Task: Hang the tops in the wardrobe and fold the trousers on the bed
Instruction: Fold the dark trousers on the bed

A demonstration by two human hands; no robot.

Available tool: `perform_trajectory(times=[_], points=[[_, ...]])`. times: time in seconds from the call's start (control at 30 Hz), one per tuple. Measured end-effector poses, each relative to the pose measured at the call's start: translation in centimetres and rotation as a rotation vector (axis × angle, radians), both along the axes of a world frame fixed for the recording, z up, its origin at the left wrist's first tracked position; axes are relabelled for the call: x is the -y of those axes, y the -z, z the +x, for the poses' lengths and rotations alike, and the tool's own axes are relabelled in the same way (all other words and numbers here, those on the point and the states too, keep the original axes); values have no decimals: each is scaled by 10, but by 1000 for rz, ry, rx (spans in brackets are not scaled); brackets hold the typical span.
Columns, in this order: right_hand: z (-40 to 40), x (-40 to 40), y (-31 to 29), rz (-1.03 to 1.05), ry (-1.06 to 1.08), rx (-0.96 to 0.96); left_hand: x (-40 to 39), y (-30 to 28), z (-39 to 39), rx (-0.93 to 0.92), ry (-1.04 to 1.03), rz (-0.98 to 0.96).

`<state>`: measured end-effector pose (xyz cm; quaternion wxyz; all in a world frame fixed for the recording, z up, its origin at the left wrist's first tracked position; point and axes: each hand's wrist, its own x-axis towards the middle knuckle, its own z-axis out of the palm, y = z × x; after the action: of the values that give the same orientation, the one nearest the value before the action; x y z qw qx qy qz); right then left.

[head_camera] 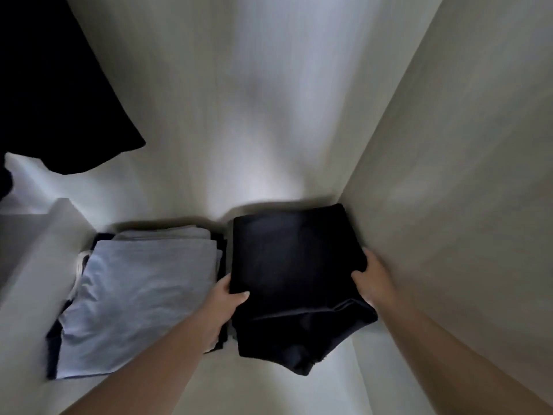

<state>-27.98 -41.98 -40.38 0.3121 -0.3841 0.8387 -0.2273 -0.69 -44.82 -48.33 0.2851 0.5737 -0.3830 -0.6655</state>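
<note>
Left hand [223,307]: thumb lies on top of the folded black garment [294,280]; the fingers are out of sight beneath its left edge.
Right hand [371,277]: fingers tucked under the garment's right side, only thumb and back of hand showing.
Forearms: both cut off by the bottom edge.
Black hanging garment [59,94]: cropped by the top and left edges; its kind cannot be told.
Pile of light folded clothes [134,295]: dark pieces lie underneath, mostly covered, number and kind unclear.
Wardrobe walls [449,145]: soft and smeared by blur, surface detail unreadable.
</note>
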Motion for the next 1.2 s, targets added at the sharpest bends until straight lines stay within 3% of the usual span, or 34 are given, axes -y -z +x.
perform_trajectory(times=[0.1,0.17,0.27,0.33,0.4,0.47,0.57,0.83,0.97,1.1,1.2], points=[[9,8,21,82,-83,-73,9,24,-7,63,94,9],[19,13,32,116,-170,-213,16,32,-17,244,60,-95],[27,26,46,119,-309,-351,30,22,-30,739,90,-531],[29,38,56,136,-366,-406,48,21,-36,886,253,-900],[27,50,64,133,-410,-477,65,30,-44,1002,439,-1042],[21,63,75,133,-436,-548,80,41,-50,1073,545,-1011],[10,74,101,84,-466,-629,89,66,-53,1135,519,-956],[-6,99,160,-78,-462,-557,106,104,-66,1153,449,-976],[-2,99,162,-52,-475,-571,105,105,-62,1152,468,-918],[8,88,127,130,-490,-530,100,71,-62,1193,589,-752],[25,40,106,87,-466,-502,68,43,-61,1100,491,-692]])
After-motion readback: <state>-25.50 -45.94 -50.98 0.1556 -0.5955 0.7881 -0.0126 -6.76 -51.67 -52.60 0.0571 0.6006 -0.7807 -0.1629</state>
